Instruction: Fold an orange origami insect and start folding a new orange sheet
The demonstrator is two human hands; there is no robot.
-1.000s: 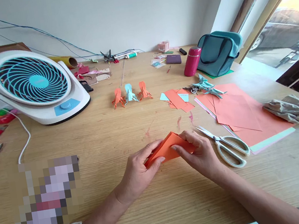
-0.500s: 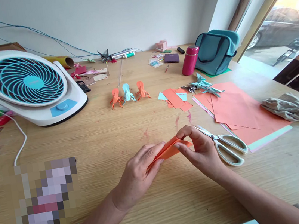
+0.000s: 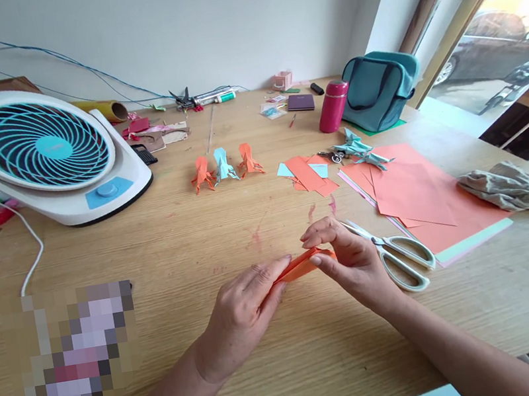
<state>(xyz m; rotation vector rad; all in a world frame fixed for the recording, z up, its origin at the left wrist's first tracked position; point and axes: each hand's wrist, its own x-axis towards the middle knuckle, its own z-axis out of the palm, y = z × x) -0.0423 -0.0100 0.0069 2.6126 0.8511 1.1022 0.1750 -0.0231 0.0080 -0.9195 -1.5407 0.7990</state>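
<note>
A folded orange paper [image 3: 301, 264] lies low over the wooden table [image 3: 291, 368] between my two hands. My left hand [image 3: 242, 312] pinches its left end with thumb and fingers closed. My right hand [image 3: 349, 258] grips its right end, index finger curled over the top. Only a thin orange strip of the paper shows between the fingers.
White-handled scissors [image 3: 396, 254] lie just right of my right hand. Orange sheets [image 3: 419, 193] and paper scraps [image 3: 308, 174] sit farther right, three small origami figures [image 3: 224, 165] beyond. A white fan [image 3: 47, 155], its cable [image 3: 27, 255], a pink bottle [image 3: 333, 107], a teal bag [image 3: 378, 89] and a cloth [image 3: 519, 188] ring the table.
The orange paper has been pressed from a raised tent shape into a flat narrow fold. My right fingers have lifted and curled over its right end.
</note>
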